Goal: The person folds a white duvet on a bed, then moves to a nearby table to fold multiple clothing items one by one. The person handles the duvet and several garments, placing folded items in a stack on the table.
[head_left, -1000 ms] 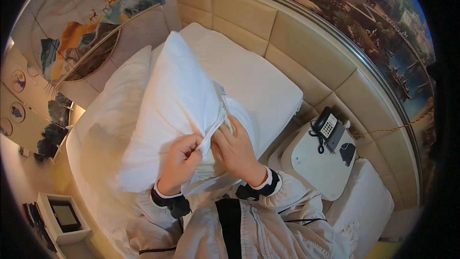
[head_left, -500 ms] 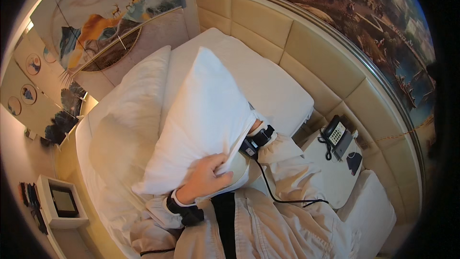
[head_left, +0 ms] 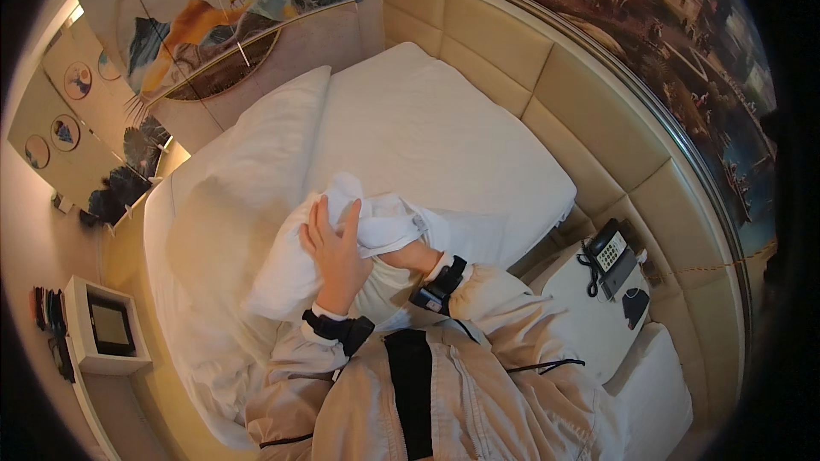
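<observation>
Lowered from its upright stand half a second ago, the white pillow (head_left: 282, 269) now lies bunched against the person's chest, over the edge of the wide white bed (head_left: 444, 137) that fills the space beyond the fingers. Left hand (head_left: 335, 248) lies flat on the gathered white pillowcase (head_left: 384, 222), fingers (head_left: 318, 220) spread and pressing rather than pinching, nothing closed inside them. Right hand is out of sight, buried past the wrist in the cloth just right of those fingers, only the forearm (head_left: 418, 256) and a dark wrist strap (head_left: 440, 283) showing; whether it grips anything cannot be told. Judging by this, the work is at the stuffing or stripping stage, with the case bunched at one end of the pillow. A next move would likely call for a firm pinch on the case's hem with the left fingers while the hidden arm works against it. Farther right of the fingers, a pale bedside counter (head_left: 589, 324) carries a corded telephone (head_left: 608, 254); far left, a small wall screen (head_left: 111, 326).
</observation>
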Available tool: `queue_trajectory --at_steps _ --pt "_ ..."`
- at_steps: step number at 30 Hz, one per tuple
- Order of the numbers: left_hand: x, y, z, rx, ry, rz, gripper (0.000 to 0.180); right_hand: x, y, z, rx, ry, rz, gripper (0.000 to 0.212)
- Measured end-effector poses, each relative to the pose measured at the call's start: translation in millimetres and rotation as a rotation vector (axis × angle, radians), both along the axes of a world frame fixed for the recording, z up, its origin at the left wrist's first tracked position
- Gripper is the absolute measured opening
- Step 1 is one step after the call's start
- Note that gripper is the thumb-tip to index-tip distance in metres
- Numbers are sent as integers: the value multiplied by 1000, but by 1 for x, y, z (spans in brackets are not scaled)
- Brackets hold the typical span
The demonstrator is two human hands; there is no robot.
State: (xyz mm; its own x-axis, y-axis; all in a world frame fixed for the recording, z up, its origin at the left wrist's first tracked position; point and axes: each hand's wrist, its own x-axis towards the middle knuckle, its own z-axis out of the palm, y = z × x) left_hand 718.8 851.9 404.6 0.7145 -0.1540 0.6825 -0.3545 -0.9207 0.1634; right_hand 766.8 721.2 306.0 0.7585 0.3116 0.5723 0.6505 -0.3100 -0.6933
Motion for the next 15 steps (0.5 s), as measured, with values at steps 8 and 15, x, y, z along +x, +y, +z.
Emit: queue_trajectory --at_steps 8,15 --pt "63 85 -79 -307 287 88 33 -28 33 25 -401 223 24 19" --pt "91 167 -134 -452 589 280 18 -80 10 38 -391 -87 306 12"
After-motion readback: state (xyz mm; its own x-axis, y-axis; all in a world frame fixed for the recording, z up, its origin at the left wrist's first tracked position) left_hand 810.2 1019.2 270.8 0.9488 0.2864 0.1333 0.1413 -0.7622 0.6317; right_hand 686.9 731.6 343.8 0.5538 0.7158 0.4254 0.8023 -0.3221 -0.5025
